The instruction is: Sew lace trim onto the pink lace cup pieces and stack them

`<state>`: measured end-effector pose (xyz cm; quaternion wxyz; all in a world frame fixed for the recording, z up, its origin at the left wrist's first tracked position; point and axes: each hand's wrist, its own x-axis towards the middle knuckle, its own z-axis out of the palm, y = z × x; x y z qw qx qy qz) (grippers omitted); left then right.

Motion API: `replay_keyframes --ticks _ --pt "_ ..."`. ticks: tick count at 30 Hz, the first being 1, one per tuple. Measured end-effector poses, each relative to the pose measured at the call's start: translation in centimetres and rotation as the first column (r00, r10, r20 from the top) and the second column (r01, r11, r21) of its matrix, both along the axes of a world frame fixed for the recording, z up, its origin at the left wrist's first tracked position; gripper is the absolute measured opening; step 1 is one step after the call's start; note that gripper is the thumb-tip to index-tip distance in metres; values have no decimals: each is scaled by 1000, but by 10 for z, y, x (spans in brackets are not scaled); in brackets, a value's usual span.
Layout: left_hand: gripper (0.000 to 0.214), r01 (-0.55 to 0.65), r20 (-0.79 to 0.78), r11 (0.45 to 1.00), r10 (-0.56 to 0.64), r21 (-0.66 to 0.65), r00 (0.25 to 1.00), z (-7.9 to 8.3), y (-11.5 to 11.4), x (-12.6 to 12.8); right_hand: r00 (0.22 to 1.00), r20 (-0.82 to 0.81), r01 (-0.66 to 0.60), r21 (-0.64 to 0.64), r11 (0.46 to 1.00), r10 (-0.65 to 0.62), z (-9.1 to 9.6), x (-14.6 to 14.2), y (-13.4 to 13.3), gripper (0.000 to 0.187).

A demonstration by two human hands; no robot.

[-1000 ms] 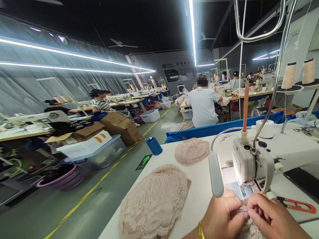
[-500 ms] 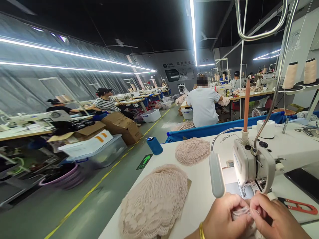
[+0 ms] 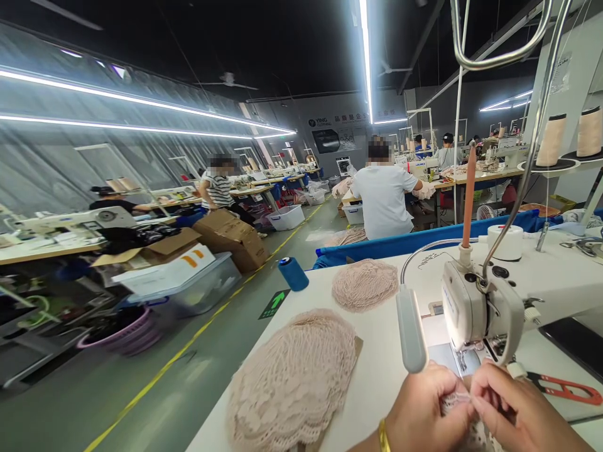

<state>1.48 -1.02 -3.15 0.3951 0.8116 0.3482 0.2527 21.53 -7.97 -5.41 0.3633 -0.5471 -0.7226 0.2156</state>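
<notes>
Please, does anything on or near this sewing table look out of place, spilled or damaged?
The blue thread cone looks slightly odd: it appears right at the edge of the white table, leaning outward, though the camera may exaggerate that lean. I see no spill or obvious damage around the sewing machine or lace piles.

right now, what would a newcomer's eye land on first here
Probably the big beige lace stack at the near left of the white table, with a smaller lace stack beyond it. Next, the left hand and right hand at lower right, holding a lace piece in front of the sewing machine. The blue thread cone also stands out at the table's left edge.
</notes>
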Motion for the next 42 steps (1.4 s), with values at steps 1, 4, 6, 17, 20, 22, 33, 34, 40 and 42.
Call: replay_keyframes --ticks 1,4,6,17,20,22,33,34,40,42 --pt "21 5 -8 1000 -5 -3 1000 1 0 1 1000 1 -7 0 1000 7 0 1 1 30" --pt "28 -22 -71 1000 23 6 997 4 0 4 999 42 0 27 1000 -1 -4 2 4 29" --pt "33 -70 -153 996 78 58 985 2 1 7 994 106 33 52 998 -38 -10 1 7 30" --pt "9 20 -185 671 176 741 967 -22 -2 1 912 328 176 226 958 -245 -43 0 17 17" --pt "23 114 -190 583 70 805 979 -30 1 -1 925 291 179 226 957 -242 -44 1 17 18" --pt "24 129 -198 578 58 806 978 -33 2 -2 941 254 169 213 962 -222 -43 1 17 21" --pt "21 176 -233 476 63 862 970 -32 7 -1 909 408 7 184 983 -83 -31 11 16 35" --pt "22 170 -219 462 54 871 974 -32 7 0 900 429 -3 171 985 -72 -30 13 15 36" --pt "18 179 -201 492 -8 852 980 -24 8 -1 859 513 -116 200 973 -3 -16 25 11 37" --pt "20 180 -205 507 -7 843 979 -26 10 -3 844 536 -182 221 958 37 -9 30 14 34"
